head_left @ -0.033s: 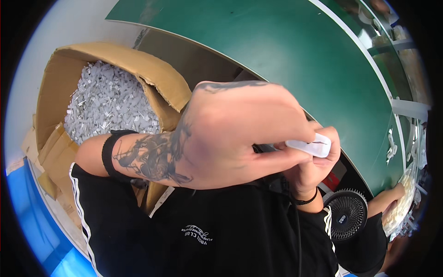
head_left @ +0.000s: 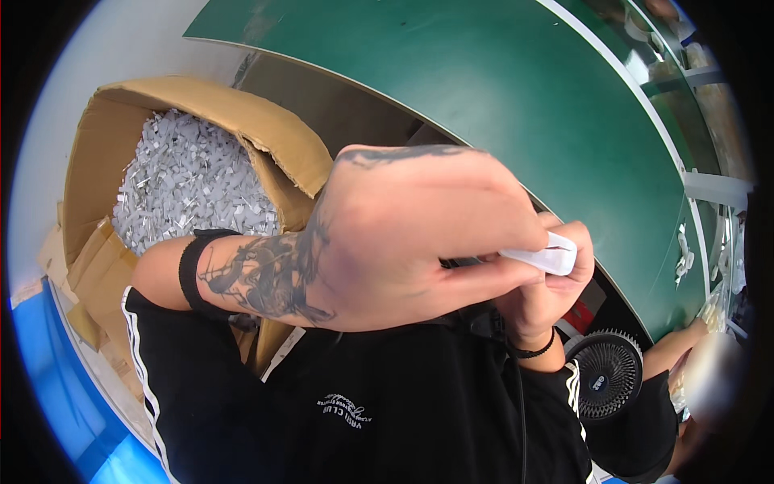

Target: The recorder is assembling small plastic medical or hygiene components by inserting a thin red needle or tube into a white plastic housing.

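My left hand (head_left: 427, 234), large in the middle of the head view, pinches a small white plastic piece (head_left: 556, 256) between thumb and forefinger. The piece looks like a narrow loop with a slot. Behind it my right hand (head_left: 536, 306) is closed, its curled fingers around the far end of the same piece. My left hand partly covers the right one, and most of the right fingertips are hidden. Both hands are held up in front of my black shirt, near the edge of the green table (head_left: 516, 97).
At left stands an open cardboard box (head_left: 266, 133) heaped with small whitish plastic pieces (head_left: 193, 173). A black round fan (head_left: 605, 375) is at lower right. Beyond it a co-worker's hand (head_left: 685, 343) is near pale pieces. One white scrap (head_left: 684, 256) lies on the table's right part.
My hands and the white piece are almost unmoved. At the far right, a blurred pale shape now covers part of the pieces by the co-worker's hand.
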The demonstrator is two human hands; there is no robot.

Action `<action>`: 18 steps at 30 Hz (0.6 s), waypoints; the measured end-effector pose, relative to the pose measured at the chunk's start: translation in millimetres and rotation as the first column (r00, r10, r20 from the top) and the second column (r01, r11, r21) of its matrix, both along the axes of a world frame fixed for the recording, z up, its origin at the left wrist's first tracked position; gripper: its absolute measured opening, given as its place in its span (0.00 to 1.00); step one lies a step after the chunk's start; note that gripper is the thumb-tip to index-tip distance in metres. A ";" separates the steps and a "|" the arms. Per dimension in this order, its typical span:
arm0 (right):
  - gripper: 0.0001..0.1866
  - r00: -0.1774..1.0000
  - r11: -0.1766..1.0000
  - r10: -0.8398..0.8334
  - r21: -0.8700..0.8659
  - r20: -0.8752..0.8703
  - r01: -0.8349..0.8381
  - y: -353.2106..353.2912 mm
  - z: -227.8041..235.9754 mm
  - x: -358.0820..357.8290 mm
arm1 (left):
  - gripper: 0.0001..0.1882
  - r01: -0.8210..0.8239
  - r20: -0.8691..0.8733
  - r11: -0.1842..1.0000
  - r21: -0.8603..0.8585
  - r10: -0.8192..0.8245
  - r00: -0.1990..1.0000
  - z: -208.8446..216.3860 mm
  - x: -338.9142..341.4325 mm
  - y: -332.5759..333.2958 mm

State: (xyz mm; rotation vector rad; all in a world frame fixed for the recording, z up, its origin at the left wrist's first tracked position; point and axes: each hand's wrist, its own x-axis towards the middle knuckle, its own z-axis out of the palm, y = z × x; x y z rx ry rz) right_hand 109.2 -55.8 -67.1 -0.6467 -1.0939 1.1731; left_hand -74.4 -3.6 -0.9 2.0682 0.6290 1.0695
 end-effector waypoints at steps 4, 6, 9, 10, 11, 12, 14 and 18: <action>0.08 1.000 0.997 -0.030 0.078 0.008 0.029 1.8 3.9 -1.8 | 0.15 0.011 -0.090 0.984 0.176 0.005 0.996 4.0 -1.4 1.5; 0.08 0.997 0.996 -0.058 0.076 0.041 0.055 0.9 5.3 -2.5 | 0.15 0.008 -0.123 0.977 0.212 0.019 0.992 4.8 -1.8 0.9; 0.08 0.998 0.996 -0.043 0.084 0.052 0.038 0.6 6.1 0.1 | 0.17 0.023 -0.117 0.983 0.183 -0.001 0.993 5.6 1.7 2.5; 0.08 0.998 0.995 -0.049 0.089 0.046 0.045 1.1 6.9 -0.3 | 0.18 -0.015 -0.045 0.996 0.087 0.019 0.999 8.1 4.7 1.3; 0.08 0.992 0.990 -0.084 0.123 0.090 0.072 1.4 7.8 -0.2 | 0.19 -0.046 0.023 0.999 -0.013 0.046 0.999 10.4 6.6 1.2; 0.08 0.984 0.982 -0.120 0.158 0.131 0.099 1.8 8.8 0.6 | 0.19 -0.016 0.066 1.000 0.010 0.016 0.998 5.2 6.0 3.4; 0.09 0.956 0.965 -0.188 0.226 0.224 0.136 4.1 9.6 3.3 | 0.19 0.000 0.036 1.000 0.031 -0.002 0.999 2.9 5.1 5.4; 0.10 0.927 0.940 -0.253 0.298 0.275 0.168 7.4 12.5 6.9 | 0.18 0.002 -0.015 1.000 0.027 -0.002 1.000 6.2 8.9 8.3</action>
